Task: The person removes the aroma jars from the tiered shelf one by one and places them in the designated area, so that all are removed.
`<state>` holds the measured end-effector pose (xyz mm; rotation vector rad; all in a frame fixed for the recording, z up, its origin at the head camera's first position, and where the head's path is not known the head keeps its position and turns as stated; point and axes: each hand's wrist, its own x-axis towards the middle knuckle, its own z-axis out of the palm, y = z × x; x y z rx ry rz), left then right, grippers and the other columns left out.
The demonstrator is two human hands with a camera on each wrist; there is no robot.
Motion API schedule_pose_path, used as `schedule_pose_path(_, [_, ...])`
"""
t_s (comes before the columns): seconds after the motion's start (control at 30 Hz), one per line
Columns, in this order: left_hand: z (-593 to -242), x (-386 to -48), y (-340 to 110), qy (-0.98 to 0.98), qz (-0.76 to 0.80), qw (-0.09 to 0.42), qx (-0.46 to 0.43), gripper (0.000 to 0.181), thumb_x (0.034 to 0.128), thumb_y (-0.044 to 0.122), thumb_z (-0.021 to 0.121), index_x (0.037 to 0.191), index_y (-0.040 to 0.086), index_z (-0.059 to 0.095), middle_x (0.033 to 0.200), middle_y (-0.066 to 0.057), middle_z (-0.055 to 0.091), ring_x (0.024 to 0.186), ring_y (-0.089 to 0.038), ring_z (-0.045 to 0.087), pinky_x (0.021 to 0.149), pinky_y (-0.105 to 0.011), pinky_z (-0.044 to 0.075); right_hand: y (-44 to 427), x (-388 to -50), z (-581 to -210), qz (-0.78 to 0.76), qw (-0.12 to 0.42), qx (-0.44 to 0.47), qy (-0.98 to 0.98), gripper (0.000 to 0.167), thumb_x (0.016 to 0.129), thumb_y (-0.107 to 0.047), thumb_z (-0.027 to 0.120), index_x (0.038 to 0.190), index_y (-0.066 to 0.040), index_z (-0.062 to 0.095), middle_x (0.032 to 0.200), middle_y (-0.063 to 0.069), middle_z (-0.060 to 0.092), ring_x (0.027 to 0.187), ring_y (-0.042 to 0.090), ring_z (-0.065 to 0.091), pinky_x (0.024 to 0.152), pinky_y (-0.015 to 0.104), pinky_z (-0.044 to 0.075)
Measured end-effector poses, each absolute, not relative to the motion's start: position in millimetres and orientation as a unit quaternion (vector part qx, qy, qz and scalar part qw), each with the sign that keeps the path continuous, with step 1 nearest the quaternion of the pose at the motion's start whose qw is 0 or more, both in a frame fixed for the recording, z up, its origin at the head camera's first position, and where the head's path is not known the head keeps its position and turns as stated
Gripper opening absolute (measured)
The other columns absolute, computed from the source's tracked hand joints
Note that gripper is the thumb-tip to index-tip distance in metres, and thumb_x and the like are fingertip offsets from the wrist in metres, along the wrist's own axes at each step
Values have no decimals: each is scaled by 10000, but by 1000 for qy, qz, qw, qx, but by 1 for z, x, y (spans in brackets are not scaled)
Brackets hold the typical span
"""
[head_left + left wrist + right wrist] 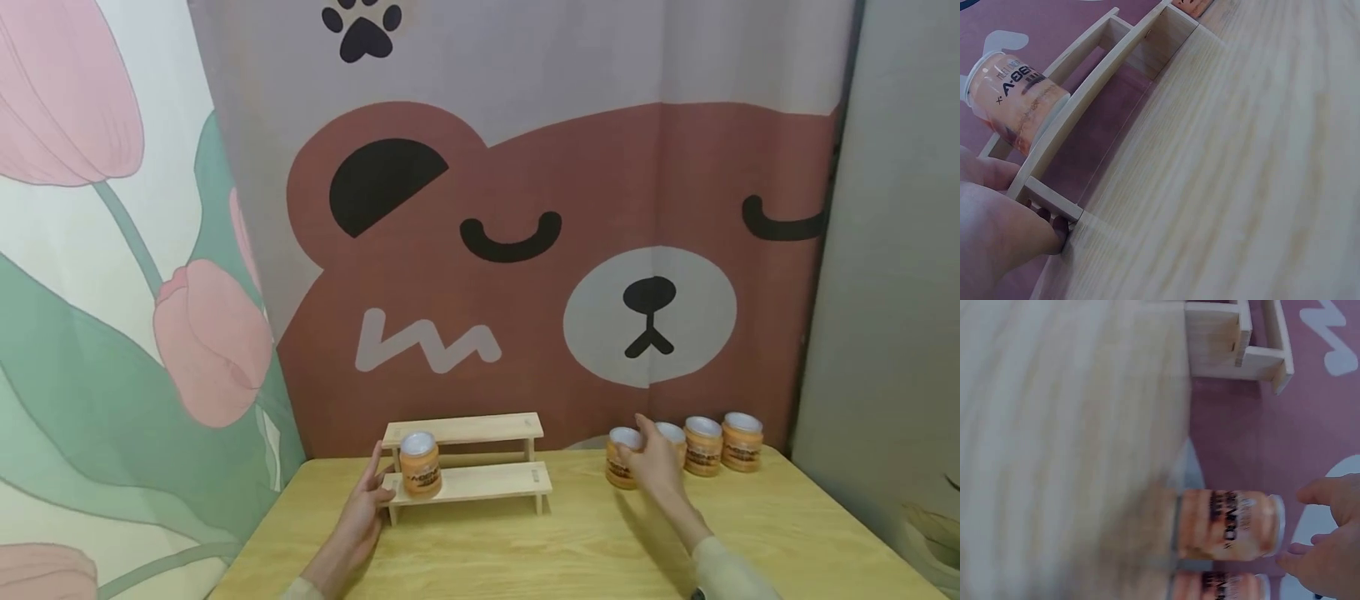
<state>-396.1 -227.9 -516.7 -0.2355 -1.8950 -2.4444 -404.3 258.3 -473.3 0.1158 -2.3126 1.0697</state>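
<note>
A two-step wooden shelf [495, 482] stands on the table, and an orange jar [422, 471] with a whitish lid sits upright at the left end of its lower step. Gripping that end is my left hand [363, 512], thumb by the step, fingers partly hidden; the left wrist view shows the hand [1004, 225] around the shelf's end. My right hand [656, 462] hovers at the top of the leftmost jar [619, 473] in a row of similar ones. In the right wrist view its fingers spread around the lid end of that jar [1232, 525], without a clear grip.
More orange jars stand to the right of my right hand, among them a middle jar [702, 450] and the end jar [742, 446]. The light wooden table [570, 542] backs onto a bear-print curtain [525, 333]. A tulip-print curtain [150, 400] hangs on the left.
</note>
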Motion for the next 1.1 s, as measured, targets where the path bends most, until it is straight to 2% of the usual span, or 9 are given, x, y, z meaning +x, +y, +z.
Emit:
schedule_pose_path(0.1, [-517,-397,-226,-606,-792,23,-77,981,870,-142,473,1646,334,107,1641,-294,23,1483,-436,-169,1084,-709,-107,254,-401,-463,397,306,50,-864,624,891,-41,709,1440,118,457,1391,339,519,1051,467,609,943,600,452])
schedule_pose_path(0.2, [-517,-398,-224,-603,-793,26,-81,983,862,-149,468,1648,317,104,1637,-305,22,1476,-459,-169,1076,-716,-114,248,-395,-455,413,306,57,-856,568,917,-59,700,1428,82,495,1407,303,529,1210,488,549,982,591,441])
schedule_pose_path(0.3, [-518,-399,-223,-601,-794,27,-81,987,855,-146,474,1647,321,114,1638,-300,37,1481,-452,-156,1092,-702,-102,241,-390,-446,434,304,68,-845,516,938,-76,696,1408,57,529,1392,292,548,1228,499,538,987,582,449])
schedule_pose_path(0.57, [-519,-399,-224,-601,-794,34,-84,985,862,-151,479,1647,322,118,1632,-314,32,1481,-454,-155,1096,-689,-108,217,-382,-433,447,324,116,-826,381,951,-77,700,1306,33,618,1244,232,664,1108,422,639,927,538,508])
schedule_pose_path(0.8, [-517,-396,-225,-603,-792,34,-85,989,870,-150,478,1646,324,90,1633,-319,-7,1475,-452,-180,1092,-686,-119,192,-385,-435,443,354,159,-808,259,927,-28,704,1185,0,691,1090,144,727,964,284,703,803,420,574])
schedule_pose_path(0.97, [-518,-398,-224,-606,-791,31,-81,990,863,-148,483,1648,312,94,1635,-312,5,1481,-447,-165,1090,-701,-97,164,-387,-441,463,341,168,-801,234,918,-23,710,1152,-17,711,1064,131,733,932,256,709,739,340,580])
schedule_pose_path(1.1, [-519,-398,-225,-603,-794,32,-76,995,854,-148,489,1647,319,110,1637,-303,23,1485,-440,-156,1085,-712,-87,135,-391,-445,477,318,177,-800,206,918,-50,727,1125,-45,730,1028,88,740,914,210,707,759,331,576])
